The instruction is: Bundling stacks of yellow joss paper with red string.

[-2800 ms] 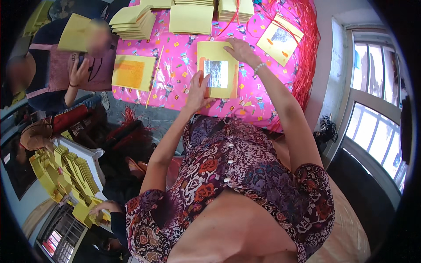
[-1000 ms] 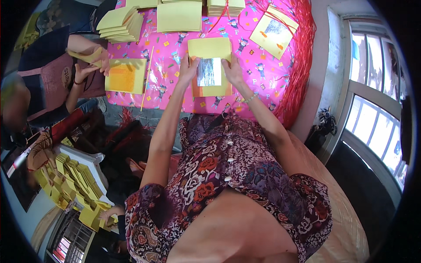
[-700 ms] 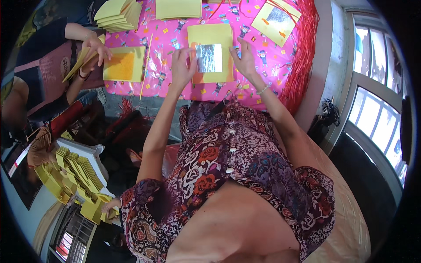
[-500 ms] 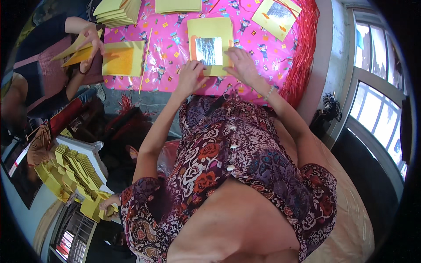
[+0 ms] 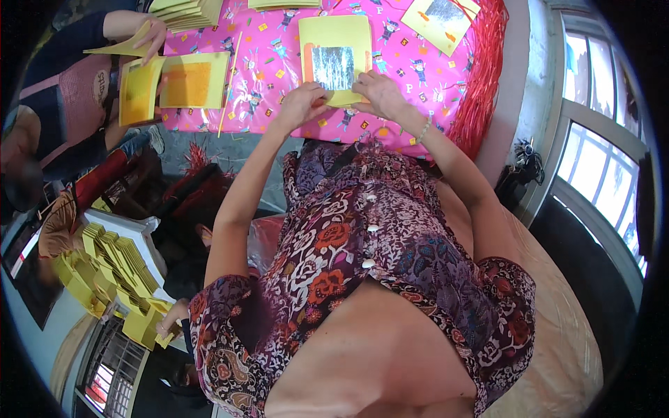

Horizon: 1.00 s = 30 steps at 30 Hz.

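Observation:
A yellow paper sheet (image 5: 336,31) lies in front of me on the pink printed table cover, with an orange patch and a shiny silver rectangle (image 5: 333,68) on its face. My left hand (image 5: 304,104) is closed at the sheet's near left corner, fingers curled. At the near right corner my right hand (image 5: 380,96) pinches the same edge, and a beaded bracelet circles that wrist. Between my hands the near edge of the paper bends up slightly. My fingertips partly hide both corners.
A similar sheet (image 5: 440,24) lies at the far right, beside red plastic strands (image 5: 481,90). To the left are an orange-patched sheet (image 5: 195,80), a thin yellow stick (image 5: 230,87) and a yellow stack (image 5: 185,14). A co-worker handles yellow sheets there; another person's hand reaches yellow stacks lower left.
My hands have moved inward along the sheet's near edge, which now bends up. The co-worker on the left has opened out yellow sheets beside the orange-patched one. The view has shifted slightly.

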Available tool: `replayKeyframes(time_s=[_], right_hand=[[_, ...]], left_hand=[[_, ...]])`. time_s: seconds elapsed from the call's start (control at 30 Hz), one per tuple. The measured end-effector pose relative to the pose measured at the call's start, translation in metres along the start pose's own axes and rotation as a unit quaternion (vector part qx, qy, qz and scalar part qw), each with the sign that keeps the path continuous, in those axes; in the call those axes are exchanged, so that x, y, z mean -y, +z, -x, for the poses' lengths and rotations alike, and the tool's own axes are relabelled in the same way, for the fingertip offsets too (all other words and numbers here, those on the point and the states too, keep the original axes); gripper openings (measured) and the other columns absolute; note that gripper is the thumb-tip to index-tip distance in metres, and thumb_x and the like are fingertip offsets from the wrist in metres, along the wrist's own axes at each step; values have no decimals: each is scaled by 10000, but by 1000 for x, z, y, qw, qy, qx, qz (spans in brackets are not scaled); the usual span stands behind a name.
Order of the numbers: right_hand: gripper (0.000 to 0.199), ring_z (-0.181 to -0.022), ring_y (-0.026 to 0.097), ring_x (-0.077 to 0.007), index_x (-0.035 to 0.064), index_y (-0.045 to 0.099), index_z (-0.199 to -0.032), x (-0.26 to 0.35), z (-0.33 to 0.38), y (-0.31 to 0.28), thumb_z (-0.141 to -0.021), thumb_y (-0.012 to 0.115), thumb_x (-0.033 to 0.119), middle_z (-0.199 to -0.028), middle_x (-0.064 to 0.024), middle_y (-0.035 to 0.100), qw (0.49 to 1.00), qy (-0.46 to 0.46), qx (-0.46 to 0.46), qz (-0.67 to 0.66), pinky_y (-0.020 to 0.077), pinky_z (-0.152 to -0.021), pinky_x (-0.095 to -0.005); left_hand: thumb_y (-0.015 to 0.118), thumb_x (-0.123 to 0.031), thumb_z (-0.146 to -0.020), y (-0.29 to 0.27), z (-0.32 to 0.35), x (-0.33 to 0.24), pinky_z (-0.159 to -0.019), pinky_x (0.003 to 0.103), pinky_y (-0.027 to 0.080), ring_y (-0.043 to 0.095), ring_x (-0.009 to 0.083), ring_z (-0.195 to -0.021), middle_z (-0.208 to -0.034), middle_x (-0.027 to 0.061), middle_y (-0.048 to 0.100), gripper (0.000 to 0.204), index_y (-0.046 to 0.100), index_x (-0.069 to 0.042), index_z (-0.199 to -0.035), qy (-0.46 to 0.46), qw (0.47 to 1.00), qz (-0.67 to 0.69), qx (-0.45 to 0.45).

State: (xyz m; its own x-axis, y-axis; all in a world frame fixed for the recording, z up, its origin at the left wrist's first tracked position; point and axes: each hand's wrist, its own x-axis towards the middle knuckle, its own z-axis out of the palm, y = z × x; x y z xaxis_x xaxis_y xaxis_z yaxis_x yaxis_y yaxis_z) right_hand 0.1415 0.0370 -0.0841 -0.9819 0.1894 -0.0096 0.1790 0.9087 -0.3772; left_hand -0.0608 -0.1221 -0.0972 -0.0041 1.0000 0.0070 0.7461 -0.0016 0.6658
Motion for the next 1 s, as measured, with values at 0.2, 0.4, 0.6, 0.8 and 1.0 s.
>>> replayKeyframes(time_s=[0.2, 0.4, 0.6, 0.8, 1.0], right_hand=[[222, -859, 593, -245, 93, 670, -844, -8, -7, -2, -825, 693, 313, -832, -59, 576, 999, -11, -13, -37, 505, -727, -370], [224, -859, 597, -246, 82, 690, -809, -8, -11, -5, -849, 673, 301, -840, -54, 584, 998, 15, -1, -61, 504, -728, -371], [242, -862, 601, -247, 70, 698, -817, -7, -14, -8, -861, 658, 305, -869, -51, 601, 998, 15, 1, -65, 505, -728, -378], [256, -868, 601, -247, 63, 694, -808, -5, -16, -8, -871, 651, 307, -876, -49, 607, 997, 17, 0, -70, 506, -727, -379], [261, -870, 597, -250, 57, 688, -800, -5, -17, -7, -875, 649, 304, -869, -53, 601, 997, 19, 9, -76, 505, -732, -381]], left_hand=[[735, -117, -796, -2, -9, 17, -633, 316, 500, 625, 174, -687, -778, 59, 638, 151, 698, -62, -931, -43, 991, 118, 48], [715, -131, -835, -5, -18, 30, -623, 293, 481, 610, 118, -676, -761, 51, 662, 124, 710, -40, -919, -83, 978, 158, 104], [697, -142, -855, -9, -24, 38, -651, 291, 485, 604, 108, -698, -764, 45, 664, 124, 702, -28, -903, -93, 972, 158, 148], [688, -137, -863, -8, -25, 44, -681, 284, 486, 599, 100, -727, -778, 40, 668, 120, 695, -22, -896, -78, 968, 181, 155], [685, -139, -866, -8, -24, 46, -702, 284, 489, 604, 101, -751, -794, 40, 672, 127, 694, -18, -903, -89, 964, 186, 169]])
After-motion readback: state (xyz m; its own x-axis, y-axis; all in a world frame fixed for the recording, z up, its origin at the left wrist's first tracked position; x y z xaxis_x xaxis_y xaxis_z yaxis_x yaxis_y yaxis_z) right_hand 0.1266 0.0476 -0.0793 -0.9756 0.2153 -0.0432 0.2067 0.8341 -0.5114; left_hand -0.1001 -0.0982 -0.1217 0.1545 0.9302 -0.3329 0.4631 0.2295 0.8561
